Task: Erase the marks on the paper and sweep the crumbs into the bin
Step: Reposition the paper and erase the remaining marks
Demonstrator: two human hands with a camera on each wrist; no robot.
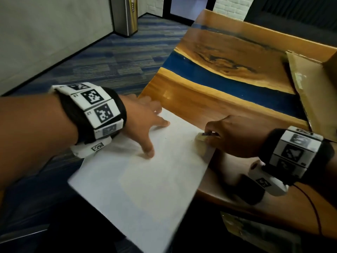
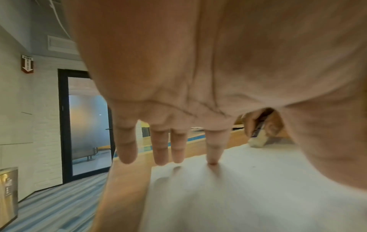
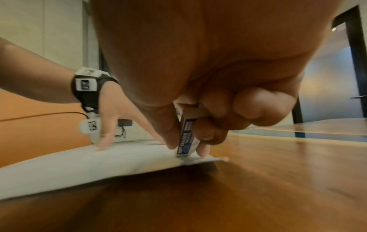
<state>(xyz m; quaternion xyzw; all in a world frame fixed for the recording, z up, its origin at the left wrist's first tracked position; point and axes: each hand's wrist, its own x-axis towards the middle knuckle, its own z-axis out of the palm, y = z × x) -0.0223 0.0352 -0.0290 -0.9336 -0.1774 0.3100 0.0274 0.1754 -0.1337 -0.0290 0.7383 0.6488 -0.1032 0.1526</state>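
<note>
A white sheet of paper (image 1: 145,179) lies across the near left corner of the wooden table (image 1: 228,99), part of it hanging past the edge. My left hand (image 1: 145,123) lies spread on the paper's far left part, fingers straight, pressing it down. My right hand (image 1: 228,136) grips a white eraser (image 1: 201,138) in a blue sleeve, its tip touching the paper near the right edge. In the right wrist view the eraser (image 3: 186,141) stands almost upright on the paper (image 3: 79,164). In the left wrist view the eraser (image 2: 257,139) shows beyond my fingers (image 2: 213,149).
An open cardboard box (image 1: 313,88) lies on the table at the right. A metal bin (image 1: 125,15) stands on the carpet by the far wall. A small dark object (image 1: 249,190) sits under my right wrist. Another box corner (image 1: 255,232) shows at the bottom right.
</note>
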